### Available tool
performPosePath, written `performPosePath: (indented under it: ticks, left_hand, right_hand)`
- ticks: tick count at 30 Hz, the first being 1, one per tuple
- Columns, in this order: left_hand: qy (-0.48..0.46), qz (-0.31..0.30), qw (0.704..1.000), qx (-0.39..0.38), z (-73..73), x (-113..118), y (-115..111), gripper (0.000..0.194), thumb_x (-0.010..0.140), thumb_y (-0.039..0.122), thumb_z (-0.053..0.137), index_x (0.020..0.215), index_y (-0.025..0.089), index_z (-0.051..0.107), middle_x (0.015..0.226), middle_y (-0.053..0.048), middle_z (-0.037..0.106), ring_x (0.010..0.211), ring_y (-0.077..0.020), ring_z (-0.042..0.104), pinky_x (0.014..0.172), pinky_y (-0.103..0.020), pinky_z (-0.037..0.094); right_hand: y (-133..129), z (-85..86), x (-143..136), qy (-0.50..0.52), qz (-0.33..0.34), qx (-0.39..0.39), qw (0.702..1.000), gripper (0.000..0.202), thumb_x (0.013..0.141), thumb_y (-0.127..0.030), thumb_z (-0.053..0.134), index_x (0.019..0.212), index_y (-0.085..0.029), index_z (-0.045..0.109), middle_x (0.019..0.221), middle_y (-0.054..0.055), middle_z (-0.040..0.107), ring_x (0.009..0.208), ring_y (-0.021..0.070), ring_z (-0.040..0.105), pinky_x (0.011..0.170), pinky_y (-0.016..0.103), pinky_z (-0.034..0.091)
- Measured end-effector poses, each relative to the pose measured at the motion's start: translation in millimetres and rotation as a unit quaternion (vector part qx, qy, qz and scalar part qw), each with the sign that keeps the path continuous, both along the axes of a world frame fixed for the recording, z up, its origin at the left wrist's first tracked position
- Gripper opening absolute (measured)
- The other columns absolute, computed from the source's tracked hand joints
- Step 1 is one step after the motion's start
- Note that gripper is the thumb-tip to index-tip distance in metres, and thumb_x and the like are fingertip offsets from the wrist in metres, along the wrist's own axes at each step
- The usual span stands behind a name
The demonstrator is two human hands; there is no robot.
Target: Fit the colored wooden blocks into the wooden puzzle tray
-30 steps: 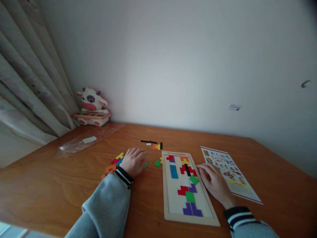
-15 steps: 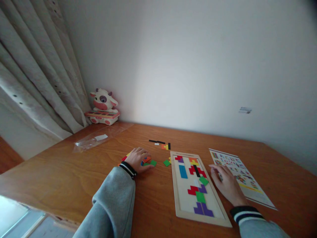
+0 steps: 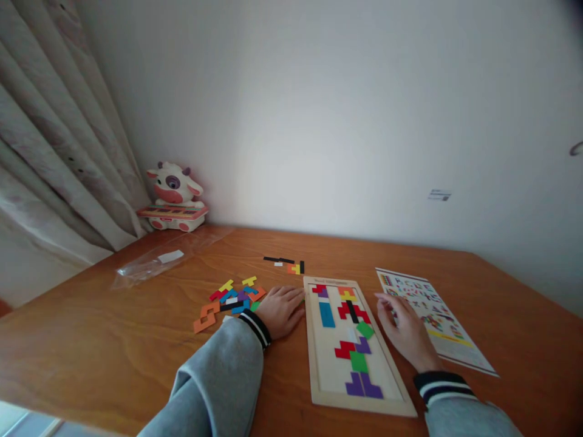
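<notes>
We are mid-way through filling the puzzle board (image 3: pixel 314 364) lying between our hands, the left hand (image 3: pixel 282 311) flat and released beside the loose pieces (image 3: pixel 230 297), the right hand (image 3: pixel 403 331) loosely curled, empty, at the board's edge; next we judge a piece needs picking

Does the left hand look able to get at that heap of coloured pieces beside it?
Probably yes: the left hand rests on the table right beside the loose pieces, with nothing between them.
</notes>
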State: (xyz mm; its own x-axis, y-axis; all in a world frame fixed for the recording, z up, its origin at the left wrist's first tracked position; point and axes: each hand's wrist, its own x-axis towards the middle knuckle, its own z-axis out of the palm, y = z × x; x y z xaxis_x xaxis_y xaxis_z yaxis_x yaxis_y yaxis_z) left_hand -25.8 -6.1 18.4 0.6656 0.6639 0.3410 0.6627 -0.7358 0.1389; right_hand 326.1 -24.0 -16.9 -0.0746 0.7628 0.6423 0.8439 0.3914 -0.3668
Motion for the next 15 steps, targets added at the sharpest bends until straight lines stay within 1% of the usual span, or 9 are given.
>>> performPosePath:
  ticks: [4, 8, 12, 15]
  left_hand:
    - [0.005, -0.024, 1.0, 0.01, 1.1, 0.4, -0.8, 0.041, 0.095, 0.022, 0.043, 0.135, 0.019, 0.052, 0.135, -0.008, 0.059, 0.121, -0.026, 0.054, 0.103, -0.045, 0.043]
    - [0.009, -0.005, 1.0, 0.022, 1.1, 2.6, 3.2, 0.04, 0.092, 0.019, 0.045, 0.13, 0.017, 0.057, 0.131, -0.01, 0.062, 0.116, -0.0272, 0.057, 0.098, -0.047, 0.047]
    - [0.008, 0.008, 0.999, 0.043, -2.0, 9.2, 12.4, 0.037, 0.09, 0.016, 0.046, 0.123, 0.015, 0.062, 0.125, -0.012, 0.065, 0.11, -0.0275, 0.06, 0.094, -0.047, 0.051]
    - [-0.015, 0.022, 0.997, 0.066, -4.6, 12.3, 19.2, 0.03, 0.091, 0.02, 0.048, 0.114, 0.015, 0.067, 0.115, -0.011, 0.069, 0.105, -0.0263, 0.062, 0.091, -0.045, 0.054]
  right_hand:
    - [2.2, 10.6, -12.9, 0.01, 0.027, 0.026, 0.999, 0.021, 0.093, -0.026, 0.048, 0.111, -0.022, 0.058, 0.101, 0.009, 0.065, 0.094, 0.0243, 0.063, 0.084, 0.042, 0.053]
    - [3.2, 18.3, -23.4, 0.024, 0.045, 0.04, 0.998, 0.018, 0.093, -0.022, 0.048, 0.107, -0.023, 0.059, 0.1, 0.009, 0.065, 0.093, 0.0237, 0.063, 0.082, 0.041, 0.053]
    - [2.6, 20.0, -26.2, 0.037, 0.059, 0.036, 0.997, 0.016, 0.094, -0.022, 0.048, 0.106, -0.022, 0.058, 0.098, 0.008, 0.065, 0.09, 0.0227, 0.063, 0.081, 0.039, 0.053]
    - [3.4, 19.9, -25.5, 0.058, 0.065, 0.031, 0.996, 0.015, 0.094, -0.021, 0.048, 0.105, -0.023, 0.058, 0.097, 0.007, 0.064, 0.09, 0.0219, 0.062, 0.08, 0.037, 0.052]
